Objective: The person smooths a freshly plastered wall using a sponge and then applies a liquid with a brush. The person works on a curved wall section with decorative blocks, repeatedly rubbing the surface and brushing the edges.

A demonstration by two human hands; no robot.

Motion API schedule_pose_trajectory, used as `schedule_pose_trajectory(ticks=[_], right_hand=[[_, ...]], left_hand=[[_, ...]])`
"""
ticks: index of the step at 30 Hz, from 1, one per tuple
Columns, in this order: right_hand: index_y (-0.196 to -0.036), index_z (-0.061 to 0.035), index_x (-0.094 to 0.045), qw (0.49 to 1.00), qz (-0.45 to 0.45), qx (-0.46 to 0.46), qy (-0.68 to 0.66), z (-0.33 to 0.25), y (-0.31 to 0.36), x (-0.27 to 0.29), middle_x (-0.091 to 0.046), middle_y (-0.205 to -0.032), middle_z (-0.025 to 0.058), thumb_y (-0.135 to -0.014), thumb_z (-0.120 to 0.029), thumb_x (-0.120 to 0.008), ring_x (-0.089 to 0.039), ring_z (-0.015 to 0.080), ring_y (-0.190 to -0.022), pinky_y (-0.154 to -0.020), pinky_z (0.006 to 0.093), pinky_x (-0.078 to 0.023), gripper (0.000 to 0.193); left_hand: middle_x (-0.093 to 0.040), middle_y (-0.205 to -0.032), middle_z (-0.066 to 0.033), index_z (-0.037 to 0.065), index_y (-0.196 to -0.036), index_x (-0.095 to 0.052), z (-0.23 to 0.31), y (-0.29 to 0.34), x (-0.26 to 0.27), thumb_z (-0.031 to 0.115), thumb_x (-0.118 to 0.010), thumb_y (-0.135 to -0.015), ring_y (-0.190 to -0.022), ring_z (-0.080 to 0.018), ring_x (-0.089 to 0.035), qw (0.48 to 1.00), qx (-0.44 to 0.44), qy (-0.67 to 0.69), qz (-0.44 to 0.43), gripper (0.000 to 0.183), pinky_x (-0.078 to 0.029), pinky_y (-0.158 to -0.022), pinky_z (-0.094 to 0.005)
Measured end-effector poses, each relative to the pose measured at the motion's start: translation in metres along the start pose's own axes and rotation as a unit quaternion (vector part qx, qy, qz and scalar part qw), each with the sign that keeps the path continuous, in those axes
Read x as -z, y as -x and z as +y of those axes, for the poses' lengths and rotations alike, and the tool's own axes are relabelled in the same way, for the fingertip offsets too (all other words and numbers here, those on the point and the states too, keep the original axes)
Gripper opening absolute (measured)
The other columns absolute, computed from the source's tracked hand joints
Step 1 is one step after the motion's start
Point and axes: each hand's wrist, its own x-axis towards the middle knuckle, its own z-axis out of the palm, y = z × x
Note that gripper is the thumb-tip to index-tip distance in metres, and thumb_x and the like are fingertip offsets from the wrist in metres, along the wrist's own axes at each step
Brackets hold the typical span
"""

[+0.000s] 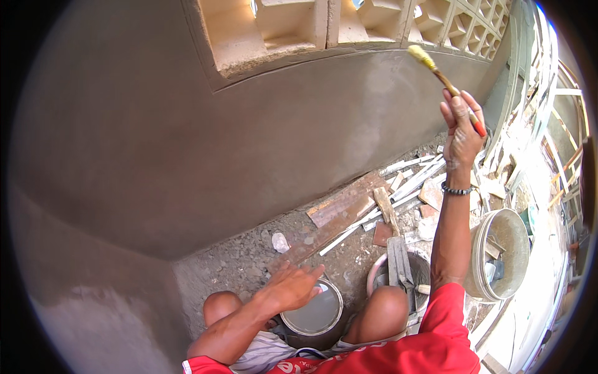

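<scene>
A paintbrush (446, 81) with yellowish bristles and a red handle end is gripped in my right hand (464, 128), raised near the wall at the upper right. Its bristles point up and left, just below the block window. My left hand (293, 287) hangs with fingers apart at the rim of a round bucket (341, 310) between my knees; nothing shows in it. Greyish liquid (311, 310) fills that bucket. Smooth grey-brown plaster covers the wall (249, 149) in front of me.
A pinkish tub (372, 274) with a wooden float (398, 262) stands beside my right knee. Farther right is a large whitish bucket (479, 262) with items inside. Pipes (414, 181), a plank (349, 202) and rubble lie along the wall's foot. Above is the decorative block window (268, 59).
</scene>
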Motion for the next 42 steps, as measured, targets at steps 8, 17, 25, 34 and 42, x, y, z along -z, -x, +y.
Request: schedule_pose_trajectory(ticks=[8, 17, 25, 34, 42], right_hand=[[-0.109, 0.0087, -0.061, 0.992, -0.121, 0.028, 0.010, 0.014, 0.036, -0.028, -0.063, -0.119, 0.0205, -0.090, 0.002, -0.065, -0.068, 0.0294, -0.104, -0.088, 0.0345, -0.060, 0.021], [-0.102, 0.0021, -0.069, 0.978, -0.201, 0.049, 0.038, 0.032, 0.068, -0.050, -0.067, -0.115, 0.0147, -0.084, 0.002, -0.070, -0.063, 0.0171, -0.105, -0.090, 0.0288, -0.052, 0.017], [-0.101, 0.0013, -0.068, 0.979, -0.200, 0.039, -0.006, 0.035, 0.067, -0.055, -0.067, -0.114, 0.0141, -0.083, 0.001, -0.070, -0.064, 0.0170, -0.105, -0.090, 0.0294, -0.053, 0.018], [-0.107, 0.0045, -0.063, 0.974, -0.223, 0.014, -0.033, 0.037, 0.050, -0.051, -0.061, -0.123, 0.0206, -0.088, 0.002, -0.066, -0.067, 0.0289, -0.106, -0.089, 0.0358, -0.060, 0.019], [-0.104, 0.0068, -0.065, 0.999, -0.026, 0.027, 0.003, 0.056, -0.012, -0.002, -0.067, -0.109, 0.0177, -0.088, 0.002, -0.067, -0.070, 0.0231, -0.096, -0.084, 0.0293, -0.060, 0.017]], left_hand=[[-0.057, -0.132, -0.0211, 0.005, -0.144, -0.043, 0.011, -0.002, -0.004, 0.034, -0.054, -0.098, -0.127, -0.0399, -0.050, 0.999, -0.025, -0.019, 0.004, 0.056, -0.034, -0.109, -0.0516], [-0.058, -0.129, -0.0209, 0.003, -0.142, -0.045, 0.010, 0.003, -0.003, 0.034, -0.056, -0.097, -0.125, -0.0373, -0.051, 0.998, -0.035, -0.035, 0.032, 0.056, -0.036, -0.110, -0.0483], [-0.058, -0.129, -0.0237, 0.000, -0.141, -0.046, 0.014, 0.004, 0.000, 0.033, -0.056, -0.097, -0.123, -0.0390, -0.053, 0.999, -0.027, -0.042, 0.013, 0.055, -0.039, -0.106, -0.0476], [-0.057, -0.130, -0.0249, 0.000, -0.142, -0.045, 0.015, -0.001, 0.001, 0.032, -0.056, -0.098, -0.122, -0.0402, -0.054, 0.999, -0.019, -0.041, -0.005, 0.056, -0.040, -0.106, -0.0482], [-0.056, -0.133, -0.0236, 0.002, -0.143, -0.044, 0.021, -0.005, 0.002, 0.033, -0.055, -0.098, -0.126, -0.0384, -0.051, 0.999, -0.009, -0.038, -0.026, 0.056, -0.037, -0.109, -0.0487]])
